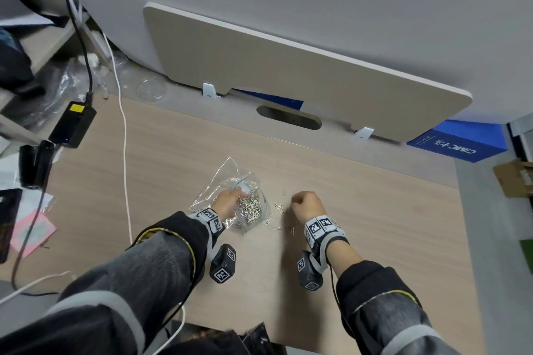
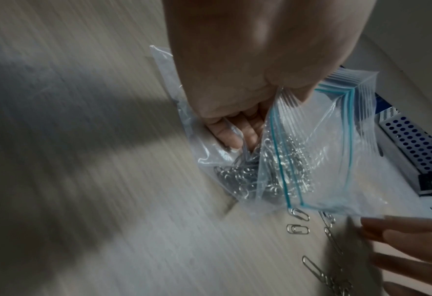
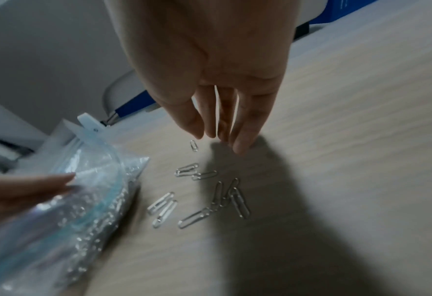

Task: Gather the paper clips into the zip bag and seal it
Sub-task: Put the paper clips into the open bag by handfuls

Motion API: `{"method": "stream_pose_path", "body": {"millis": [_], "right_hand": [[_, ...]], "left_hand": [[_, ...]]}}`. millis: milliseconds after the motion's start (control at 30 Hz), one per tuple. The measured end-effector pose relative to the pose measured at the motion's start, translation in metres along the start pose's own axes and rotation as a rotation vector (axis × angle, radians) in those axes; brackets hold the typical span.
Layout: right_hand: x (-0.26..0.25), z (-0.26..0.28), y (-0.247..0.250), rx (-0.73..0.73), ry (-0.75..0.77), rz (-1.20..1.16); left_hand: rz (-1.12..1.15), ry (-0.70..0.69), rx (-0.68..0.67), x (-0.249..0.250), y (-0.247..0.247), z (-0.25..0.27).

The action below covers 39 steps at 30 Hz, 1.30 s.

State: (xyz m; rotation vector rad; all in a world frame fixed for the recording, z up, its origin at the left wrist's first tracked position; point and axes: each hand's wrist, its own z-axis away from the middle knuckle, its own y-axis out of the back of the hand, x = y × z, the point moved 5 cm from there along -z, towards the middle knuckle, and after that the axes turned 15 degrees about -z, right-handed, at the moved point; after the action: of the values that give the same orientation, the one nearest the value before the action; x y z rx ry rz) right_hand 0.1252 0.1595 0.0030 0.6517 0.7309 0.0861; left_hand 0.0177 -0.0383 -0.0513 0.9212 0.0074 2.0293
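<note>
Both forearms, in dark grey sleeves with marker-covered wrist bands, reach forward over the pale wood-grain desk top (image 1: 375, 210), left arm angled inward, right arm nearly straight ahead. The left hand (image 1: 227, 204) sits low at the desk surface with its fingers (image 2: 231, 136) curled down into the mouth of the clear plastic zip bag with a blue seal strip (image 2: 323, 140); thumb and fingers pinch one lip of the opening, holding it up and apart, so the bag is unsealed. The bag lies directly under and just beyond this hand, on the desk, and a dense heap of silver wire paper clips (image 1: 251, 209) fills its lower part, touching the fingertips through the film. The right hand (image 1: 307, 204) is raised slightly off the desk, wrist bent, palm down. From the head view it looks loosely bunched; the right wrist view shows the fingers (image 3: 245, 124) pointing downward, close together, tips near each other and near the thumb. Whether anything is pinched between them cannot be told; one small clip shows just below the thumb tip. Between the two hands, just left of and below the right fingertips, about ten loose silver paper clips (image 3: 209, 198) lie scattered on the desk beside the bag, several overlapping. Motion blur smears both wrist views.
</note>
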Motion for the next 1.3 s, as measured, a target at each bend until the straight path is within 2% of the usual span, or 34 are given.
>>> {"method": "stream_pose_path", "body": {"millis": [200,333,567,833,1033,1300], "right_hand": [[-0.013,-0.001,-0.017,-0.073,0.189,0.34],[-0.014,0.002,-0.023,-0.125,0.297,0.472],[-0.014,0.002,-0.022,-0.103,0.286,0.412],[-0.013,0.009,-0.038,-0.122,0.34,0.489],[-0.003,0.007,-0.035,-0.093,0.307,0.414],[-0.002,0.003,-0.039,-0.1,0.389,0.403]], "left_hand": [[0.005,-0.004,0.0,-0.001,-0.001,-0.001],[0.006,-0.015,0.009,-0.002,-0.002,-0.003],[0.019,0.002,0.007,-0.005,-0.002,-0.006],[0.006,0.007,0.011,-0.006,-0.002,-0.008],[0.014,0.001,0.022,-0.007,-0.003,-0.008],[0.015,0.001,0.04,-0.005,-0.003,-0.007]]}}
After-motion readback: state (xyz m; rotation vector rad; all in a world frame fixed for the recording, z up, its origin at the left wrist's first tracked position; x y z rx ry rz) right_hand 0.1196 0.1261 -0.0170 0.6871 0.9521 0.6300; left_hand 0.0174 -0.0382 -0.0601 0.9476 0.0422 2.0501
